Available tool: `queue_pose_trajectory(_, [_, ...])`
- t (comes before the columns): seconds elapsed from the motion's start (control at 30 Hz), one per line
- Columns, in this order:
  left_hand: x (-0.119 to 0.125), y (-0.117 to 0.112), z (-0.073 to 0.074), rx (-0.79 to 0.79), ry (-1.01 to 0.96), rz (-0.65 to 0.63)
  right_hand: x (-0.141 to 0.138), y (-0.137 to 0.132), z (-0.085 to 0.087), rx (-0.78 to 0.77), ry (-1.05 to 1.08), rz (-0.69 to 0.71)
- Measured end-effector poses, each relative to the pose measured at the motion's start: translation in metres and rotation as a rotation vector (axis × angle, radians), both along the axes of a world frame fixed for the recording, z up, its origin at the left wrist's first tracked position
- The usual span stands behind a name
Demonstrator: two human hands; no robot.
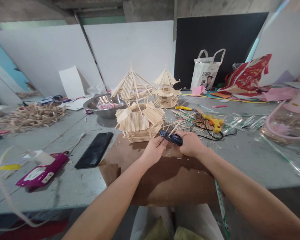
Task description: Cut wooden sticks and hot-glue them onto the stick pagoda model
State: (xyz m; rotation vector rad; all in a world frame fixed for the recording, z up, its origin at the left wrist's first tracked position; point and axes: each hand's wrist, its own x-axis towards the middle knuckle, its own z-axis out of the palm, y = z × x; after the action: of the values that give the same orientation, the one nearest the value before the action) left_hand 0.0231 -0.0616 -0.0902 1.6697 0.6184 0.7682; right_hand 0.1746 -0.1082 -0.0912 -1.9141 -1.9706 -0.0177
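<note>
My right hand (190, 143) is closed around a dark blue hand tool (173, 137) that looks like pliers or a cutter, held over the brown cardboard (175, 180). Touching the tool's near side, my left hand (156, 148) has its fingers pinched together. A thin wooden stick (175, 127) slants across the tool down toward those fingertips. Just beyond my left hand stands a pavilion model (137, 121) built of thin sticks, its upper roof only partly covered. A smaller stick pavilion (166, 90) with a full roof sits behind it.
A black phone (94, 150) and a purple power strip (43, 170) lie at left. Behind are a steel bowl (90, 106) and a stick heap (32, 116). To the right are a yellow glue gun (213, 122), its black cord, clear wrappers and a pink-rimmed container (287, 137).
</note>
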Motion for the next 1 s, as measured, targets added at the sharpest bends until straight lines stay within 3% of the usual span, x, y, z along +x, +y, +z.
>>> queue_pose_trajectory(0.4, [0.0003, 0.0086, -0.0072, 0.12, 0.045, -0.016, -0.001, 0.0036, -0.0033, 0.089, 0.112, -0.013])
queue_pose_trajectory(0.57, [-0.0027, 0.0068, -0.0069, 0.382, 0.131, 0.078, -0.001, 0.0036, -0.0023, 0.099, 0.155, 0.137])
queue_pose_trajectory(0.67, [-0.0043, 0.0055, -0.0061, 0.548, 0.271, 0.178, -0.0035, 0.0053, -0.0037, 0.096, 0.063, 0.076])
queue_pose_trajectory(0.8, [-0.0052, 0.0032, -0.004, 0.623, 0.444, 0.272, -0.0078, 0.0047, -0.004, 0.027, 0.013, -0.039])
queue_pose_trajectory(1.0, [-0.0052, 0.0016, -0.0059, 0.627, 0.271, 0.18, -0.006, 0.0, -0.0027, 0.037, 0.027, -0.003])
